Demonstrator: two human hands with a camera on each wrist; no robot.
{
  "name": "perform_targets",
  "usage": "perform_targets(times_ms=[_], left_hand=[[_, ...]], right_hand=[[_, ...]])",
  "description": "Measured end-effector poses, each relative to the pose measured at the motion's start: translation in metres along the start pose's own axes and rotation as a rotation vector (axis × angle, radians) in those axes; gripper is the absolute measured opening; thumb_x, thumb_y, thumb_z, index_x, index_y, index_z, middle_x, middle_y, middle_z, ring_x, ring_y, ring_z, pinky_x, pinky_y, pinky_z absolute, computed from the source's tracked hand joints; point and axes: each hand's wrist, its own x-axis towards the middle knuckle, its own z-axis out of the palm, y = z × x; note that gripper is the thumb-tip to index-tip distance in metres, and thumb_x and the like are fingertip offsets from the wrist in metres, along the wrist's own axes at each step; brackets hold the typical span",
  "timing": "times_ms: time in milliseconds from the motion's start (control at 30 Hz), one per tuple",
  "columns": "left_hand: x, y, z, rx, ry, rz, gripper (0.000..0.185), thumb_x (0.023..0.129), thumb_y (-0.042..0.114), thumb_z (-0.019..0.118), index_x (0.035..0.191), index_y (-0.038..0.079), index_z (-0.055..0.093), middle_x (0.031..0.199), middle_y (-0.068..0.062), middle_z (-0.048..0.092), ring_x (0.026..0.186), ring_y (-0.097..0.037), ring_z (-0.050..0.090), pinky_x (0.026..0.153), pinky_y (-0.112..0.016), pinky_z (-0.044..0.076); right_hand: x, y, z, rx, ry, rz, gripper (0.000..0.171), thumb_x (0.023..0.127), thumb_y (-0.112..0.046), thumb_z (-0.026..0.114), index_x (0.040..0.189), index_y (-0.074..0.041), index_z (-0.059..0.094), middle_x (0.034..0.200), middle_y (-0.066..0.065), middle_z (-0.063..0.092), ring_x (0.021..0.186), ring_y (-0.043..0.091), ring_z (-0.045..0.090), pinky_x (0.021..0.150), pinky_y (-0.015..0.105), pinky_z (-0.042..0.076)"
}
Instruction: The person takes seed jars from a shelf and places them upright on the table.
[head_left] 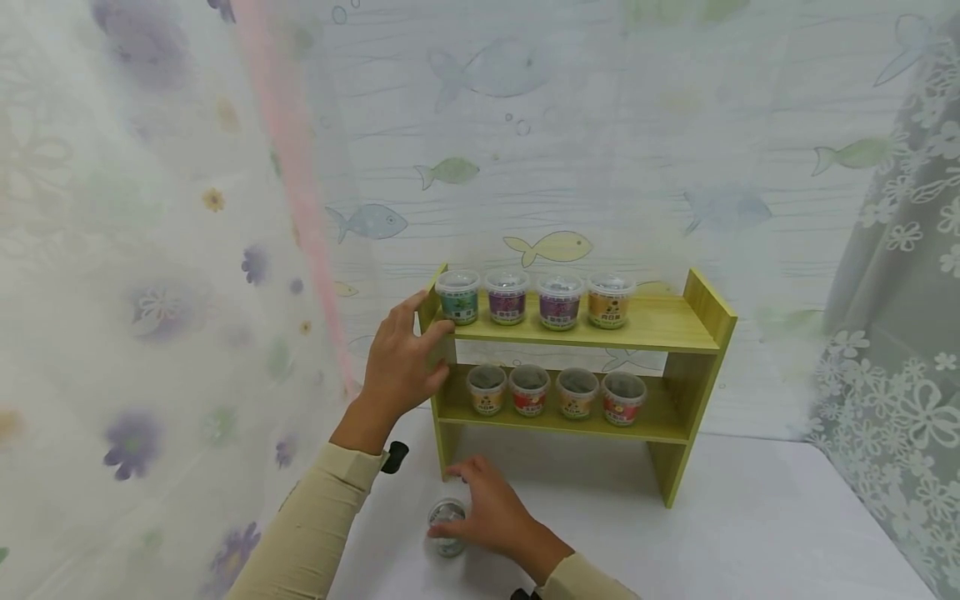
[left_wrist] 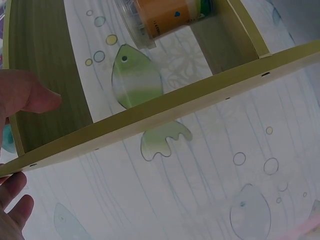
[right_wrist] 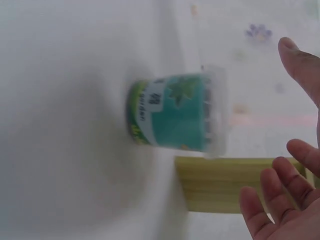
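the left hand [head_left: 397,358] grips the shelf [head_left: 656,323] at its left side. the right hand [head_left: 491,510], fingers spread and grasping nothing, hovers beside a teal cup [right_wrist: 176,114] standing on the table [head_left: 585,500] near the shelf.

Teal-labelled cup [right_wrist: 167,112]: is standing upright, clear-lidded, on the white table [head_left: 765,533] just beside your right hand [head_left: 491,508].
Yellow-green shelf [head_left: 656,327]: is standing two-tiered, your left hand [head_left: 397,362] touching its left side.

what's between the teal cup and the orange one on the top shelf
A purple-labelled cup and a second purple cup stand between the teal cup and the orange cup on the top shelf, in the head view.
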Motion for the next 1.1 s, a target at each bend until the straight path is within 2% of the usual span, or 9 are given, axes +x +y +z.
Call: perform_targets(times_ms=[200,600,1000,1100], left_hand=[[0.000,0.000,-0.001,0.003,0.013,0.008,0.049,0.079,0.024,0.083,0.126,0.020,0.069,0.158,-0.022,0.036,0.138,-0.039,0.045,0.103,-0.056,0.048],[0.000,0.000,-0.001,0.000,0.018,0.015,0.051,0.078,0.024,0.083,0.126,0.020,0.069,0.158,-0.022,0.037,0.137,-0.040,0.046,0.103,-0.057,0.048],[0.000,-0.001,0.000,0.017,0.014,0.015,0.050,0.079,0.024,0.083,0.126,0.020,0.068,0.158,-0.022,0.036,0.137,-0.040,0.045,0.103,-0.057,0.047],[-0.001,-0.001,0.001,0.019,0.011,0.020,0.050,0.079,0.024,0.082,0.127,0.020,0.068,0.159,-0.022,0.035,0.138,-0.040,0.045,0.102,-0.058,0.047]], right_hand=[[-0.004,-0.007,-0.017,0.006,0.023,-0.058,0.079,0.074,-0.059,0.087,0.138,-0.024,0.060,0.126,-0.008,0.051,0.115,0.011,0.054,0.097,0.038,0.051],[-0.011,-0.020,-0.054,-0.013,0.063,-0.150,0.077,0.074,-0.061,0.085,0.138,-0.027,0.058,0.138,-0.008,0.051,0.126,0.016,0.055,0.103,0.045,0.050],[-0.018,-0.032,-0.094,-0.041,0.216,-0.243,0.076,0.073,-0.051,0.090,0.137,-0.023,0.060,0.132,-0.006,0.053,0.115,0.011,0.056,0.095,0.040,0.053],[-0.018,-0.031,-0.103,-0.049,0.262,-0.297,0.075,0.073,-0.051,0.090,0.136,-0.021,0.061,0.131,-0.003,0.056,0.115,0.016,0.058,0.094,0.043,0.053]])
